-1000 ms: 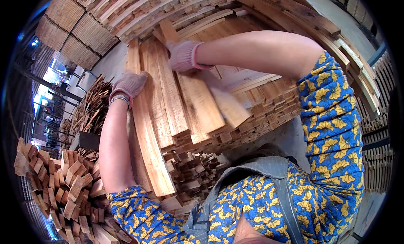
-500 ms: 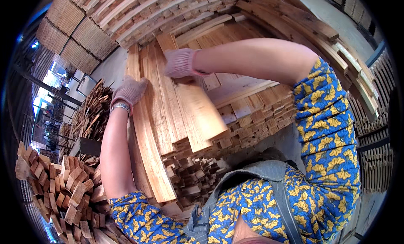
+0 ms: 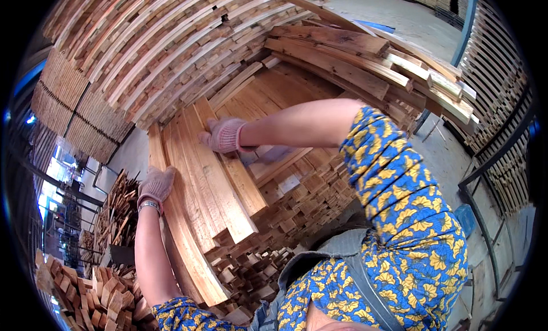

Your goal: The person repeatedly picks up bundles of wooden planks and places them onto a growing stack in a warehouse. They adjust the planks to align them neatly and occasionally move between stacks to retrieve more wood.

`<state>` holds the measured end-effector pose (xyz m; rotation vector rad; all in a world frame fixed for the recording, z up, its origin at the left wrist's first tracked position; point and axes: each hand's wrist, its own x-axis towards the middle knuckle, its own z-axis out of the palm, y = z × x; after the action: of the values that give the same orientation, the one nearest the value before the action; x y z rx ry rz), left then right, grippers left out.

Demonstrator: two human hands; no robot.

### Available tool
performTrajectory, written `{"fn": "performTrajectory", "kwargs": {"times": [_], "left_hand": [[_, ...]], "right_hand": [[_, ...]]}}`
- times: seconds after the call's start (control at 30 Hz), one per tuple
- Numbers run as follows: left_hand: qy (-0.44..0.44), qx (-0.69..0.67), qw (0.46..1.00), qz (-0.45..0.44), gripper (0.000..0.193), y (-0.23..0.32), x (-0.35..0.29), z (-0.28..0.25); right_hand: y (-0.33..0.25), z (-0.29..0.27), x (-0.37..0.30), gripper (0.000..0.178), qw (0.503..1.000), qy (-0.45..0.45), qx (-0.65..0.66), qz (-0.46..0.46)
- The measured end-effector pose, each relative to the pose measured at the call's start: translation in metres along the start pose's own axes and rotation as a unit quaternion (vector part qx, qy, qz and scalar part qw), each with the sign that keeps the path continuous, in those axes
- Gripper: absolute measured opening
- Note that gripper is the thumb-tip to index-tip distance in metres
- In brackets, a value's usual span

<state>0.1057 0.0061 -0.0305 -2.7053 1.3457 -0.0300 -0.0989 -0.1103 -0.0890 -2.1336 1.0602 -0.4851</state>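
Both my hands wear pale pinkish knit gloves and work on a layer of long wooden boards (image 3: 188, 171) lying side by side on a stack. My left hand (image 3: 156, 185) rests against the outer left edge of the layer, its thumb apart over the leftmost board (image 3: 185, 239). Across the layer, my right hand (image 3: 225, 135) is closed over the rightmost narrow board (image 3: 245, 188); the undersides of its fingers are hidden. The near ends of the boards are staggered, with the leftmost reaching closest to me.
Layered timber (image 3: 171, 51) rises behind the boards. Loose planks (image 3: 348, 57) lie at the far right, sticking out past their support. Short offcuts (image 3: 108, 297) are heaped at the lower left, with another scrap pile (image 3: 117, 208) beyond. A dark metal frame (image 3: 485, 234) stands at right.
The rightmost board, tilted and blurred before, now lies flat beside the others. My right hand has stayed at its edge. The view has shifted, showing more of the stacks behind and at right.
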Motion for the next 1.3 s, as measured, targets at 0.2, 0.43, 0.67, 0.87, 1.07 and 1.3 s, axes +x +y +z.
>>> {"fn": "performTrajectory", "kwargs": {"times": [0.2, 0.43, 0.67, 0.87, 1.07, 1.3], "left_hand": [[0.011, 0.032, 0.999, 0.013, 0.075, -0.024, 0.009, 0.006], [0.002, -0.008, 1.0, -0.002, 0.076, -0.016, 0.005, 0.002], [0.013, 0.013, 1.0, 0.021, 0.073, -0.016, 0.006, 0.005], [0.01, 0.005, 1.0, 0.002, 0.075, -0.021, -0.001, 0.005], [0.002, 0.004, 1.0, -0.003, 0.076, -0.008, -0.004, -0.01], [-0.008, 0.029, 0.998, 0.05, 0.073, -0.028, 0.028, 0.014]], "right_hand": [[0.049, -0.192, -0.019, 0.073, 0.849, 0.059, -0.518, 0.086], [0.119, -0.233, -0.019, 0.097, 0.802, -0.021, -0.575, 0.164], [0.065, -0.216, -0.047, 0.06, 0.847, 0.009, -0.528, 0.06], [0.034, -0.141, -0.038, 0.051, 0.887, -0.07, -0.454, -0.032], [0.028, -0.07, 0.015, 0.042, 0.77, -0.186, -0.578, -0.196], [0.048, -0.018, -0.009, 0.034, 0.877, -0.007, -0.412, -0.248]]}}
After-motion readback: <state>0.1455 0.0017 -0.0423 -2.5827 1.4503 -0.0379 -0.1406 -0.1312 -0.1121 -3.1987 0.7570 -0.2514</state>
